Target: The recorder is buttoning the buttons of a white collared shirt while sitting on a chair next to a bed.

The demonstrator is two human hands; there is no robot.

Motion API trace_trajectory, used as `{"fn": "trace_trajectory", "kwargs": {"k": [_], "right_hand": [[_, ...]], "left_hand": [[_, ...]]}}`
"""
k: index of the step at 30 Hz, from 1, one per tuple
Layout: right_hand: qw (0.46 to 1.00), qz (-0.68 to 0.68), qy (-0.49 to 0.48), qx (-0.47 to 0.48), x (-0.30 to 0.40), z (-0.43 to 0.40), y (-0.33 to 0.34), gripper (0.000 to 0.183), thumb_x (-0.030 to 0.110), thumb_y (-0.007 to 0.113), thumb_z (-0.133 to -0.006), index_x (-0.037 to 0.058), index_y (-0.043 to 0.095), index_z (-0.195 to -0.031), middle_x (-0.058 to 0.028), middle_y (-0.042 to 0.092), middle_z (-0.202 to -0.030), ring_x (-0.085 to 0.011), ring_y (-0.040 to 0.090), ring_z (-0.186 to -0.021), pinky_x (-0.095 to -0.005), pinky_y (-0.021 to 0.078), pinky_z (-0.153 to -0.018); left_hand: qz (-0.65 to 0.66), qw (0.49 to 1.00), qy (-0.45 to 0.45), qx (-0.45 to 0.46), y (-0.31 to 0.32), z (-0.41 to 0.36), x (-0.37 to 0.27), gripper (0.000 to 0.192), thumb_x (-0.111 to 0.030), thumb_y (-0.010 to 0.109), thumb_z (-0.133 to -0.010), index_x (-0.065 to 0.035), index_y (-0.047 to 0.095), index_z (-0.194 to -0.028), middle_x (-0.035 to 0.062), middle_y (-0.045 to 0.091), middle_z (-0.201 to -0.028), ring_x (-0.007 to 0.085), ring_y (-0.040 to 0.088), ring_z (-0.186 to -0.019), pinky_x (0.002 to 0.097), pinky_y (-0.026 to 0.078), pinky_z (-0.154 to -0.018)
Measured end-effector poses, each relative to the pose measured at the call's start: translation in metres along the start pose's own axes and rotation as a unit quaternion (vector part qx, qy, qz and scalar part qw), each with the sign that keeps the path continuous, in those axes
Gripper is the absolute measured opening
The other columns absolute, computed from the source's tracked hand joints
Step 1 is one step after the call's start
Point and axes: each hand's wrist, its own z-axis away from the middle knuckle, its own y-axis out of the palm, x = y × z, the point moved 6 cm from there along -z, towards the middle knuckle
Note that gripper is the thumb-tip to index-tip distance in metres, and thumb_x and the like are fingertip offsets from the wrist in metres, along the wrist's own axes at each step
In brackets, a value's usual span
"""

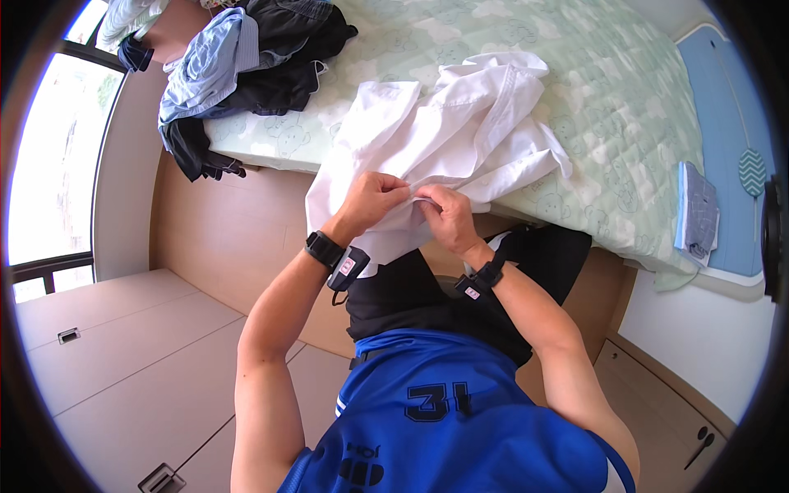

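A white shirt [444, 123] lies spread and creased on the near edge of the bed, part of it hanging over toward my lap. With thumb and fingers my left hand [373, 200] pinches the shirt's cloth near its front edge. My right hand [447, 215] pinches the same stretch of cloth just to the right, the fingertips of both hands almost meeting. Whether a button lies between the fingers is hidden. Each wrist wears a black strap with a small device.
A pale green quilted bedspread [604, 135] covers the bed. At the upper left lies a heap of dark clothes [280, 80] with a light blue shirt [212, 68]. Folded clothes [698, 212] rest by a blue panel [727, 117] on the right. Wood-toned cabinets [135, 345] stand lower left, beside a window [58, 160].
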Motion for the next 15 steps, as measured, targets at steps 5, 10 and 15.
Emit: {"fn": "trace_trajectory", "kwargs": {"k": [5, 10, 15], "right_hand": [[1.0, -0.013, 0.026, 0.002, -0.006, -0.003, 0.004, 0.016, 0.001, 0.071, -0.09, 0.0009, 0.071, -0.106, -0.0177, 0.075, -0.093, -0.0374, 0.073, -0.085, -0.0431, 0.0569, -0.074], [0.997, -0.038, 0.061, -0.004, -0.004, -0.009, 0.01, 0.009, 0.005, 0.073, -0.091, 0.0, 0.072, -0.099, -0.0184, 0.072, -0.084, -0.0332, 0.072, -0.075, -0.0411, 0.0546, -0.068], [0.992, 0.024, 0.12, -0.009, -0.016, 0.0, -0.003, 0.018, 0.014, 0.078, -0.091, -0.0024, 0.073, -0.087, -0.0133, 0.067, -0.067, -0.0154, 0.062, -0.061, -0.0351, 0.048, -0.059]], "left_hand": [[-0.002, 0.999, 0.02, -0.037, 0.001, -0.001, 0.003, 0.026, -0.019, 0.076, -0.098, 0.0063, 0.08, -0.106, -0.0031, 0.07, -0.084, 0.0039, 0.056, -0.075, 0.0245, 0.048, -0.066], [-0.11, 0.983, 0.109, -0.096, -0.008, 0.01, -0.013, 0.018, -0.015, 0.077, -0.095, 0.0023, 0.081, -0.097, 0.0022, 0.071, -0.075, 0.0054, 0.056, -0.069, 0.0276, 0.049, -0.064], [-0.08, 0.965, 0.235, -0.085, 0.014, 0.013, -0.026, 0.011, -0.008, 0.08, -0.09, -0.0003, 0.082, -0.097, 0.0147, 0.077, -0.084, 0.0213, 0.071, -0.073, 0.0344, 0.055, -0.069]]}}
